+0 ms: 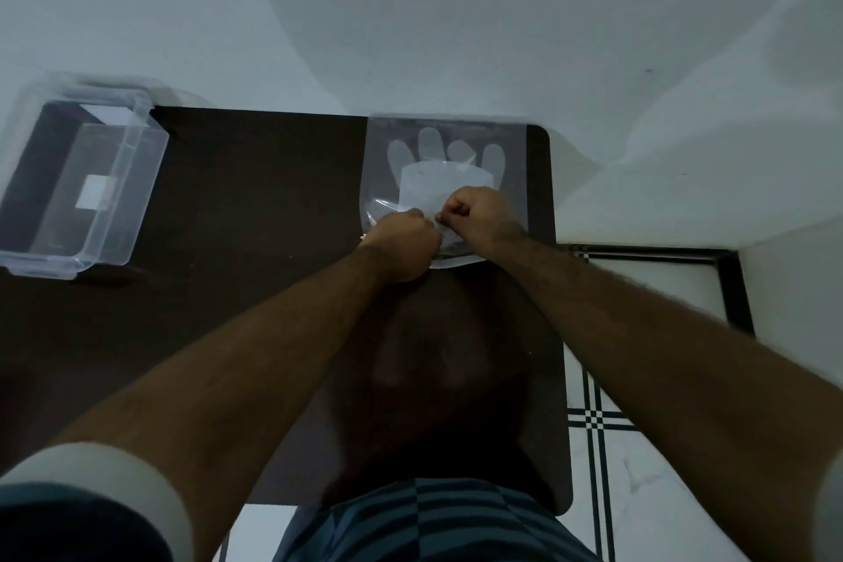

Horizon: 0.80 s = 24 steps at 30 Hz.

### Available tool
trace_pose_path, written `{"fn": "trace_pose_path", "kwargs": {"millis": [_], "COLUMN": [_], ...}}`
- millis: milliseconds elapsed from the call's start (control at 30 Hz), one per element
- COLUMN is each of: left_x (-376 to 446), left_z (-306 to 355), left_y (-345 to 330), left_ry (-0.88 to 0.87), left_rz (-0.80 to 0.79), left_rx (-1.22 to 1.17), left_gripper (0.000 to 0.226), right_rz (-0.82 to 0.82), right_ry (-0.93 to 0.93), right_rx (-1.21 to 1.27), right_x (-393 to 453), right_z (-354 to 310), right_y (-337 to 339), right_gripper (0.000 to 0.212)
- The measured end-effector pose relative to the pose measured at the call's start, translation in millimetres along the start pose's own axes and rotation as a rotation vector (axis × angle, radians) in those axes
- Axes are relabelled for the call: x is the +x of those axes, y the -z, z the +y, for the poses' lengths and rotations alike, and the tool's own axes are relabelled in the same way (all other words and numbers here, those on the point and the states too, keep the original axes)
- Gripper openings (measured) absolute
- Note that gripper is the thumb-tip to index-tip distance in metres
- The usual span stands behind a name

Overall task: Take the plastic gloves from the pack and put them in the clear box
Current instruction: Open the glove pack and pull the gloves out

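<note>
A clear plastic pack [444,137] of thin see-through gloves [444,171] lies flat at the far right of the dark table [255,205]; the glove fingers show through it, pointing away from me. My left hand [401,242] and my right hand [479,214] are both fisted at the pack's near end, each pinching the plastic there, knuckles almost touching. The clear box [123,178] stands open at the table's far left, with only a white label showing inside it.
A white wall rises right behind the table. The table's rounded right edge drops to a white tiled floor [647,379] with black lines. My striped shorts [433,525] fill the bottom of the view.
</note>
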<state>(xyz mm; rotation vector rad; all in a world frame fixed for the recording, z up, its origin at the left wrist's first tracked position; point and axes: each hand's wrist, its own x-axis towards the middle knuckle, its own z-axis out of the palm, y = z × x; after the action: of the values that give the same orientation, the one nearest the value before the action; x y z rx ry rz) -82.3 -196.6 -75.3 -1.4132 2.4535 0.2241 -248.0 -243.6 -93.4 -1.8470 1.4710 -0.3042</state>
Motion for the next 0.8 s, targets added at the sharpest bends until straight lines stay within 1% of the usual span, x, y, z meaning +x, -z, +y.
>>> {"fn": "trace_pose_path", "kwargs": {"millis": [100,200,267,367,467,533,667,800], "left_x": [2,-1,-5,-10,-13,-16,-26,-35], "left_z": [3,4,2,1,2,4,9,8], "left_y": [-2,-6,-9,-13,-16,-16,-23,-30], "left_ry": [-0.057,-0.049,-0.034,0.013,0.035,0.026,-0.003,-0.046], "left_rz": [-0.002,0.014,0.036,0.107,0.145,0.164,0.231,0.297], "left_rx": [0.046,0.035,0.007,-0.022,-0.072,-0.080,-0.064,-0.053], "left_gripper": [0.030,0.031,0.031,0.032,0.030,0.028,0.023,0.014], "right_rz": [-0.011,-0.036,-0.105,-0.192,-0.196,-0.211,-0.253,-0.238], "right_ry": [-0.006,0.011,0.050,0.118,0.148,0.134,0.137,0.156], "right_rx": [-0.009,-0.024,-0.074,-0.285,-0.513,-0.571,-0.607,-0.614], "right_x": [-2,-3,-2,2,6,7,7,7], "right_z": [1,2,1,-4,-4,-4,-6,-10], "right_y": [-1,2,8,18,24,24,22,24], "right_gripper": [0.013,0.010,0.021,0.043,0.050,0.054,0.057,0.055]}}
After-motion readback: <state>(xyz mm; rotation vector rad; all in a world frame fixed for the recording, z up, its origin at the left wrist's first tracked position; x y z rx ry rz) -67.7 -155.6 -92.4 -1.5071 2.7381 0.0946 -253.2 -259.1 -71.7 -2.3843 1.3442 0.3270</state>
